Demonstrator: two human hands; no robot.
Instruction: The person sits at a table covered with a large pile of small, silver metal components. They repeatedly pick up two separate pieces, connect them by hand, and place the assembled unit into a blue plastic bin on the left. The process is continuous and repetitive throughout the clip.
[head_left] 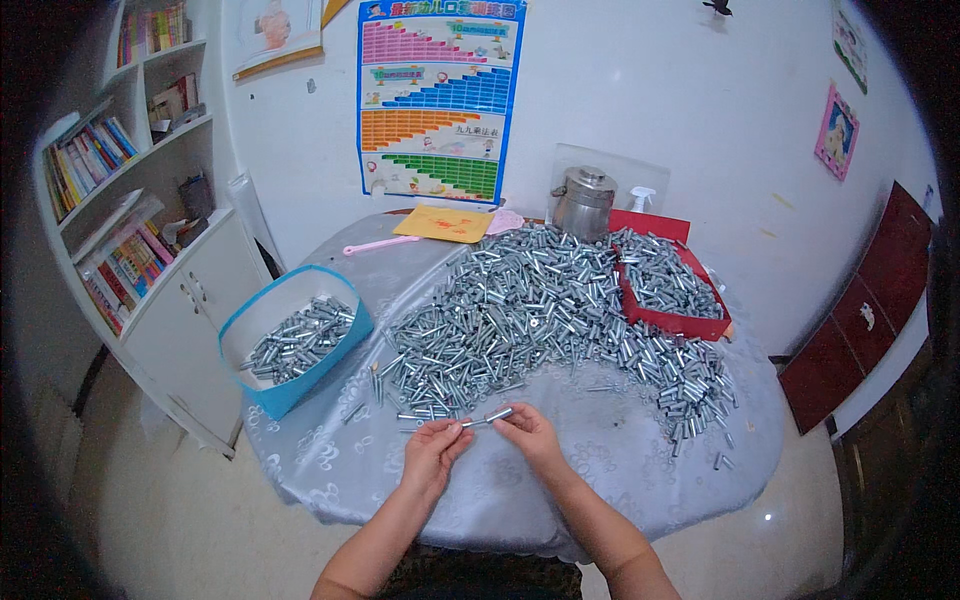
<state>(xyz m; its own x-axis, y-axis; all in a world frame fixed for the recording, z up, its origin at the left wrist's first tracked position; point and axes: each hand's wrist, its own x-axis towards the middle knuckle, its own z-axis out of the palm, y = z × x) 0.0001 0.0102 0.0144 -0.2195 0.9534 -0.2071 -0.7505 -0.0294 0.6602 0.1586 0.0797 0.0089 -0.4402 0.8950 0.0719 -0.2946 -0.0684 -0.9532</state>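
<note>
Near the front of the table, both my hands meet at a small shiny metal anchor bolt (487,418). My left hand (430,455) pinches its thin threaded-looking end between thumb and fingertips. At its thicker, tube-like end, my right hand (530,438) is closed on it. The bolt lies almost level, tilted slightly up to the right. Just beyond my fingers spreads a big heap of similar metal sleeves and bolts (520,310). Whether the rod and the tube are one joined piece is too small to tell.
A blue-rimmed fabric bin (290,395) with metal pieces stands left. At the right back, a red box (672,324) holds more sleeves. Behind the heap are a steel canister (584,205), a yellow board (445,224) and a pink-handled swatter (380,245). A grey cloth (640,492) covers the table.
</note>
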